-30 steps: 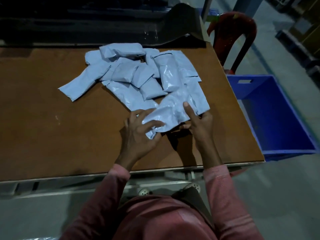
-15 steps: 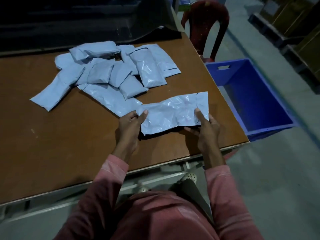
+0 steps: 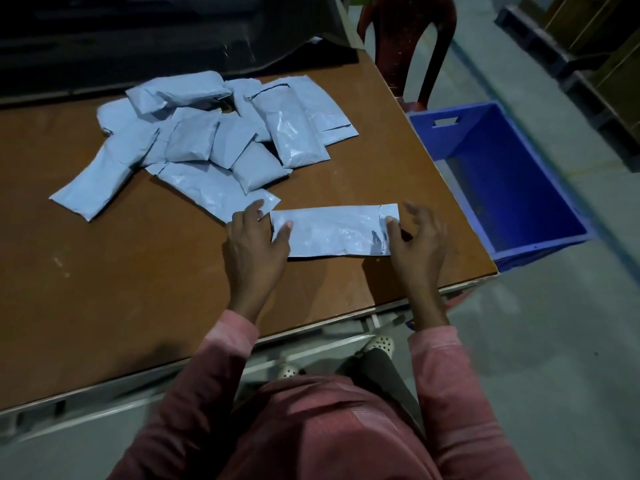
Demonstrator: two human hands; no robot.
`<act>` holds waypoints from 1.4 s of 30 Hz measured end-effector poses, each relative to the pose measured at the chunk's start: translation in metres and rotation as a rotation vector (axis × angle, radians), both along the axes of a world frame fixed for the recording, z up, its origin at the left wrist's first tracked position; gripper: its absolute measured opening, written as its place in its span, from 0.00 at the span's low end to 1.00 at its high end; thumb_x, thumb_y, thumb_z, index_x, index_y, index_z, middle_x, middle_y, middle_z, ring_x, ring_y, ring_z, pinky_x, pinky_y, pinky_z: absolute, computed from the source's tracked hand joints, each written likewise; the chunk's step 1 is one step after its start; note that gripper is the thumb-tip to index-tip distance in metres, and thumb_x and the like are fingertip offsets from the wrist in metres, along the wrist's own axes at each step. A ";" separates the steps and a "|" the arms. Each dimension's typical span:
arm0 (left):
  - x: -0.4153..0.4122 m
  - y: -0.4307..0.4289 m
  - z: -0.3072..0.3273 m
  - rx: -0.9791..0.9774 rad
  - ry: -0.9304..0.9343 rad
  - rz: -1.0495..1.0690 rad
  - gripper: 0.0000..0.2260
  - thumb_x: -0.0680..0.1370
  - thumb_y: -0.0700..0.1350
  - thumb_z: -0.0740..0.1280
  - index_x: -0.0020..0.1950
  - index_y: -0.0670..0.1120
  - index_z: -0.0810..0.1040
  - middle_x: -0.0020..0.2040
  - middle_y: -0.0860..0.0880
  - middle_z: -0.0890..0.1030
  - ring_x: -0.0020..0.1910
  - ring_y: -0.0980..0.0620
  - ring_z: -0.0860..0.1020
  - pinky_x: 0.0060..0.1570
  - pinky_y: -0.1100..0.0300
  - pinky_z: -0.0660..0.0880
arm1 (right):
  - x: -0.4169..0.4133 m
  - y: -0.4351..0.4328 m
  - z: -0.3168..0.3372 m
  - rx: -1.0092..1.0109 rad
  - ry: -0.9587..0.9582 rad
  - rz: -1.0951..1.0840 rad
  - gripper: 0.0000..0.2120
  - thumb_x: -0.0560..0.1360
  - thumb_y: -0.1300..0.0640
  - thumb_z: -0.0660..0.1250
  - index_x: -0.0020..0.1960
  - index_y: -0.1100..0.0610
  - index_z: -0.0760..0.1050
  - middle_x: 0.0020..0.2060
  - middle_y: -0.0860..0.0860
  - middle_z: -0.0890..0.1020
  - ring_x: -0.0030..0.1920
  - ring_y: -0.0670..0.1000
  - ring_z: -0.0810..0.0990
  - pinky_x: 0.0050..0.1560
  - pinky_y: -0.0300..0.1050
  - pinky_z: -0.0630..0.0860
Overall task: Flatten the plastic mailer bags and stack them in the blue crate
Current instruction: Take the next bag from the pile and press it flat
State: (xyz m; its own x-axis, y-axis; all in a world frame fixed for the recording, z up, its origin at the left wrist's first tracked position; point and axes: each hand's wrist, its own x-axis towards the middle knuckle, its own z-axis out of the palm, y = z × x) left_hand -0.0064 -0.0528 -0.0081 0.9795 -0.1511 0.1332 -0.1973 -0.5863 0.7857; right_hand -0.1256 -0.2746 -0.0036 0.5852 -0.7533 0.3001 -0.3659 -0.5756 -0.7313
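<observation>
Pale grey-blue plastic, creased and faintly glossy, is lying as a long flat rectangle near the table's (image 3: 138,289) front right corner: a single mailer bag (image 3: 332,232), stretched lengthwise between a person's two hands on the smooth brown wooden top. The left hand (image 3: 254,244) is resting open at the bag's left end, its thumb pressing down on the plastic while its straight fingers are reaching flat towards the nearest bag of the pile. The right hand (image 3: 417,244) is working the opposite end, where a dark torn seam is showing; its thumb is bearing on the plastic and its fingers, blurred, are standing loosely spread just past the bag's edge. Neither hand is visibly pinching the bag.

Behind, towards the table's far edge, a pile of mailer bags (image 3: 207,143) is sprawling in overlapping layers, most of them puffed, pillow-shaped and wrinkled. The blue crate (image 3: 519,188), a rigid plastic box with a handle slot in its far wall, is sitting on the floor just beside the table's right edge. A red plastic chair (image 3: 405,39) is standing beyond it. Pink ribbed sleeves (image 3: 433,358) are covering both forearms.
</observation>
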 end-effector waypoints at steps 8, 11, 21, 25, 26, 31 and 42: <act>-0.028 0.009 -0.017 0.160 0.113 -0.075 0.31 0.81 0.51 0.68 0.81 0.52 0.59 0.69 0.40 0.75 0.63 0.38 0.76 0.62 0.41 0.76 | -0.003 0.003 -0.007 -0.184 0.396 0.348 0.24 0.66 0.43 0.81 0.61 0.44 0.82 0.56 0.48 0.81 0.59 0.53 0.74 0.55 0.53 0.71; -0.022 0.007 -0.015 0.091 0.175 -0.005 0.24 0.80 0.45 0.70 0.74 0.49 0.67 0.58 0.41 0.81 0.57 0.40 0.80 0.57 0.42 0.78 | -0.004 0.003 -0.012 -0.175 0.387 0.344 0.22 0.67 0.46 0.81 0.59 0.45 0.83 0.54 0.47 0.82 0.57 0.53 0.76 0.54 0.55 0.71; -0.008 0.021 -0.021 0.054 0.170 0.080 0.15 0.77 0.45 0.75 0.60 0.50 0.74 0.40 0.54 0.79 0.45 0.47 0.81 0.48 0.46 0.79 | -0.008 -0.001 -0.019 -0.194 0.258 0.321 0.03 0.73 0.54 0.78 0.45 0.47 0.86 0.44 0.44 0.85 0.51 0.52 0.78 0.52 0.50 0.67; -0.005 0.026 -0.019 0.038 0.193 0.060 0.14 0.78 0.49 0.74 0.59 0.50 0.75 0.44 0.52 0.81 0.47 0.46 0.81 0.51 0.42 0.80 | -0.009 -0.002 -0.015 -0.201 0.240 0.337 0.03 0.72 0.53 0.78 0.44 0.47 0.85 0.45 0.44 0.85 0.51 0.53 0.78 0.53 0.55 0.69; -0.006 0.026 -0.018 0.066 0.142 0.047 0.14 0.78 0.52 0.72 0.61 0.49 0.75 0.48 0.50 0.82 0.50 0.45 0.81 0.53 0.42 0.79 | -0.009 -0.001 -0.013 -0.198 0.248 0.351 0.02 0.73 0.51 0.77 0.45 0.47 0.85 0.47 0.44 0.85 0.53 0.52 0.78 0.54 0.54 0.68; -0.024 0.005 -0.006 0.383 -0.308 -0.133 0.23 0.86 0.56 0.58 0.77 0.45 0.70 0.76 0.41 0.70 0.77 0.39 0.65 0.73 0.41 0.66 | 0.011 0.019 -0.001 -0.260 0.175 0.363 0.13 0.81 0.46 0.67 0.61 0.49 0.83 0.63 0.47 0.82 0.63 0.49 0.77 0.62 0.47 0.68; 0.023 -0.016 -0.036 0.670 -0.295 -0.493 0.27 0.87 0.60 0.41 0.86 0.52 0.50 0.86 0.47 0.47 0.84 0.41 0.44 0.80 0.37 0.46 | 0.056 0.061 -0.022 -0.233 0.397 0.414 0.24 0.86 0.49 0.54 0.80 0.54 0.62 0.81 0.53 0.60 0.82 0.57 0.53 0.79 0.61 0.49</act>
State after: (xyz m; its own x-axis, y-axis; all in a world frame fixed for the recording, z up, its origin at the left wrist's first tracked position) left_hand 0.0168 -0.0688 -0.0440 0.7220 -0.6844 0.1019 -0.6897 -0.7001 0.1846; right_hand -0.0699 -0.2140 -0.0257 0.9157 -0.3807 0.1285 -0.2965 -0.8561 -0.4233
